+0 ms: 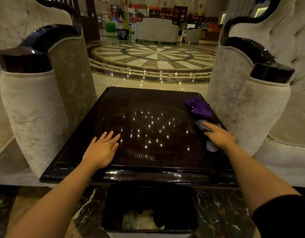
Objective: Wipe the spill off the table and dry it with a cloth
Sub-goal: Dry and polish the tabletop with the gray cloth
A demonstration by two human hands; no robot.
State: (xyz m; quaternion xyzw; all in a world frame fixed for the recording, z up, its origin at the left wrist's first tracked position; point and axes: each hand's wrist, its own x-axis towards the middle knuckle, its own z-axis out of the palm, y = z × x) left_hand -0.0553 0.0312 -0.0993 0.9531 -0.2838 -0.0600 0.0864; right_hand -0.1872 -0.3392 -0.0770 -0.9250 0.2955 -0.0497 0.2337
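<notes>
A dark glossy square table [113, 103] stands in front of me, its top mirroring many small ceiling lights. No spill is plain to see on the shiny surface. A grey cloth [204, 127] lies at the table's right edge, and my right hand [218, 135] rests flat on it with fingers stretched forward. Just beyond it lies a crumpled purple cloth [199, 108] near the far right corner. My left hand [101, 149] lies palm down on the near left part of the table top, fingers spread, holding nothing.
Pale upholstered armchairs with dark wooden arm caps flank the table on the left [33, 103] and on the right [261, 107]. A black bin [110, 212] with crumpled waste stands below the table's near edge. Polished patterned floor [156, 55] stretches beyond.
</notes>
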